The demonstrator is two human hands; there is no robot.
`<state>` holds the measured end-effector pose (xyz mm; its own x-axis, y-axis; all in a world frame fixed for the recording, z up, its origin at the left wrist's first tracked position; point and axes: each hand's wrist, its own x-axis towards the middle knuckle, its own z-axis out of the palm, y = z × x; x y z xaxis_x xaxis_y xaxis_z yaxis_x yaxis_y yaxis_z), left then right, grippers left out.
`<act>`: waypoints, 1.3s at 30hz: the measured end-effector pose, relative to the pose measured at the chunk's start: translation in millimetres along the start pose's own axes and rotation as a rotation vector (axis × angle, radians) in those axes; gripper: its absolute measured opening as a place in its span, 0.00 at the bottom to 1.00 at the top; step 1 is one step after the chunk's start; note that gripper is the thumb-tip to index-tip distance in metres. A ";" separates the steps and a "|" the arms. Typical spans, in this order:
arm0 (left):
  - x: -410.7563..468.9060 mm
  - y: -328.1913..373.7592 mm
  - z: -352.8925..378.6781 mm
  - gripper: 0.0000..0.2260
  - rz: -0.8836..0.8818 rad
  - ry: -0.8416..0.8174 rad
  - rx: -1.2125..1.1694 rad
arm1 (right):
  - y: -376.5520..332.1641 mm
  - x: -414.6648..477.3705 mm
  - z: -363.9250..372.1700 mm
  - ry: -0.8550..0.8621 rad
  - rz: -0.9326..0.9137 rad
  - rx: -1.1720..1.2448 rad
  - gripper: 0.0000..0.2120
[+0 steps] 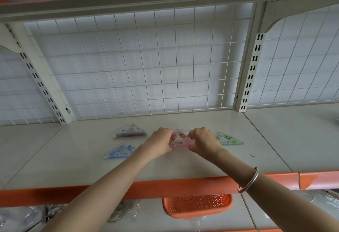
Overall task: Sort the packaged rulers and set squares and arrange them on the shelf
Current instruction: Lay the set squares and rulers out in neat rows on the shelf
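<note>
A pink packaged set square [179, 140] lies flat in the middle of the white shelf [183, 165]. My left hand [159, 142] grips its left corner and my right hand [203, 141] grips its right corner. A purple packaged set [131, 131] lies at the back left, a blue packaged set square [120, 151] in front of it, and a green packaged set square [228, 138] to the right of my right hand. Parts of the pink pack are hidden under my fingers.
A wire grid back panel [146, 63] closes the rear of the shelf, with slotted uprights [252, 70] at the sides. An orange rail [183, 186] edges the shelf front. Below it sits an orange perforated basket [198, 205]. Another shelf [146, 0] hangs overhead.
</note>
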<state>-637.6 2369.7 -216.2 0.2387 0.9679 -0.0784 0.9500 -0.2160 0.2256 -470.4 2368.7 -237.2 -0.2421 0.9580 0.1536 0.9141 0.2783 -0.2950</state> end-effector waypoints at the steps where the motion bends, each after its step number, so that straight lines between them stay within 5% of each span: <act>1: 0.0 -2.1 1.2 0.15 0.026 -0.003 0.001 | 1.1 0.2 0.4 -0.003 0.000 0.015 0.09; 23: -9.8 6.1 3.2 0.10 0.058 0.000 0.203 | 0.1 3.7 -4.0 -0.057 0.015 0.158 0.17; 31: -13.7 -0.6 1.2 0.24 0.070 -0.002 0.097 | 1.9 0.3 -8.0 -0.058 0.029 0.195 0.19; 39: -17.3 0.8 2.3 0.21 0.068 0.009 0.060 | -3.5 -1.8 -9.5 -0.060 0.053 0.209 0.22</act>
<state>-640.5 2352.5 -216.9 0.3014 0.9519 -0.0557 0.9421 -0.2883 0.1711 -470.1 2365.4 -227.5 -0.2199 0.9724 0.0786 0.8403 0.2297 -0.4910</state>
